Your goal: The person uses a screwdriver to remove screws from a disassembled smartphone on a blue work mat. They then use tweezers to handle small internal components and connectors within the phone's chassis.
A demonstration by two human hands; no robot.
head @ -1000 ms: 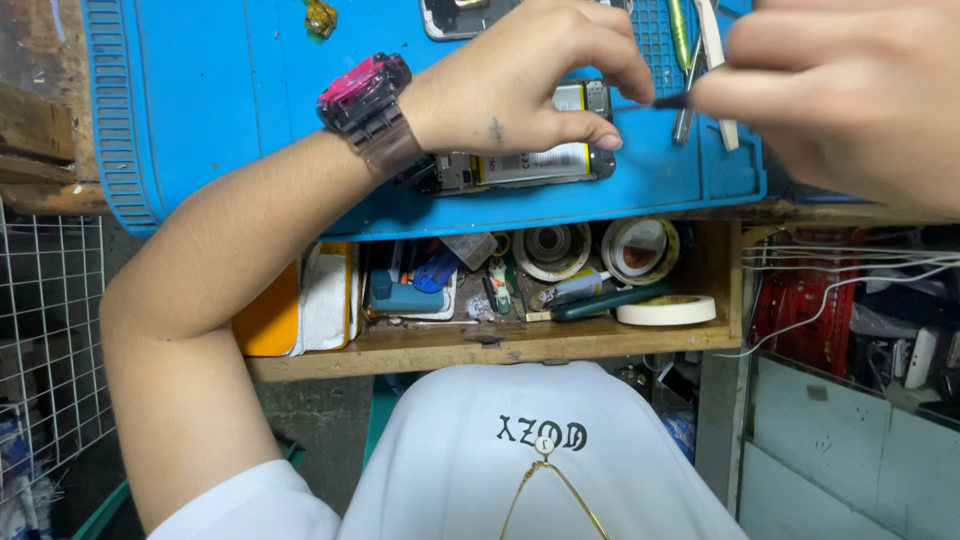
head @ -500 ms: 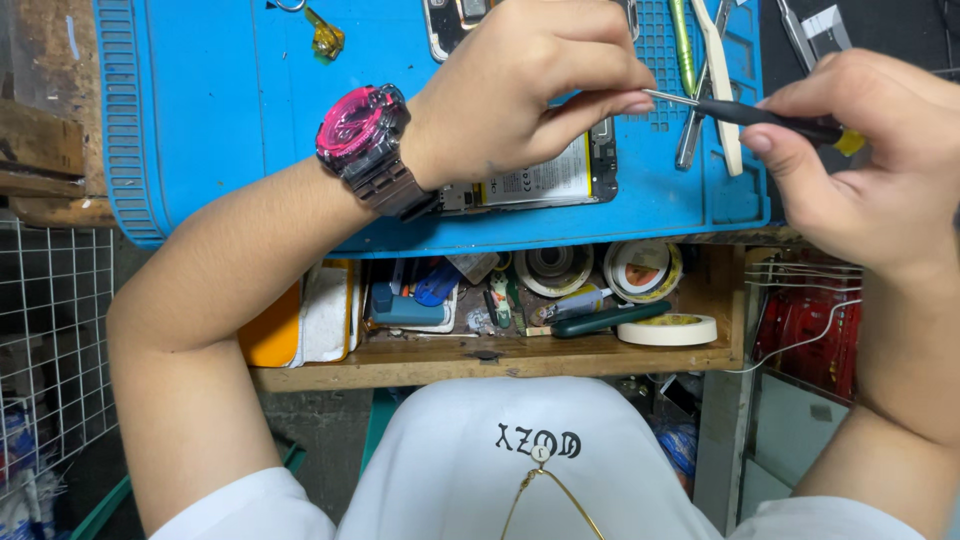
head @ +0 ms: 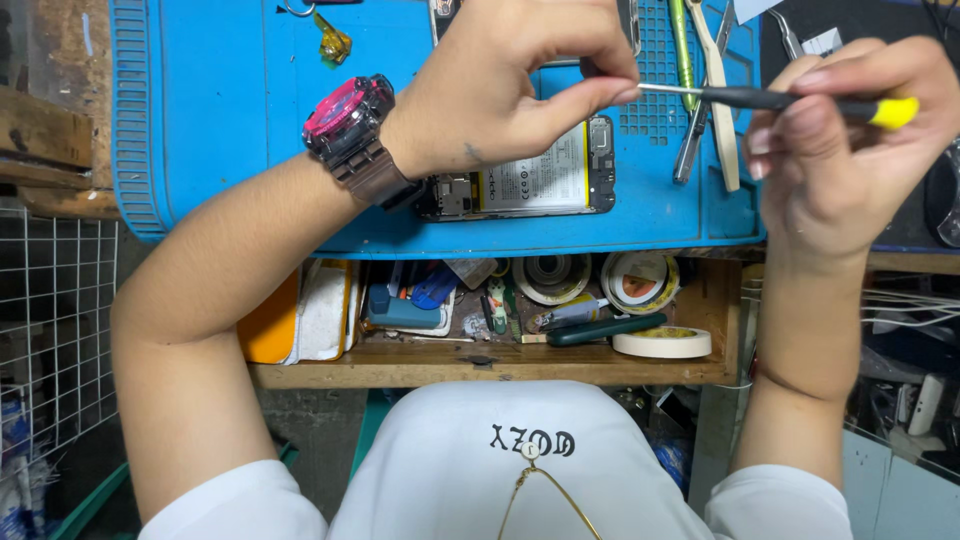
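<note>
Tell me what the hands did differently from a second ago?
The right hand drew back from over the mat and now holds a screwdriver level. The left hand lifted off the opened phone and pinches the screwdriver's metal tip. The phone, blue mat and drawer stayed put.

mat (head: 220, 120) blue | screwdriver (head: 800, 100) black, yellow end | watch (head: 345, 125) pink and brown | shirt (head: 520, 480) white
</note>
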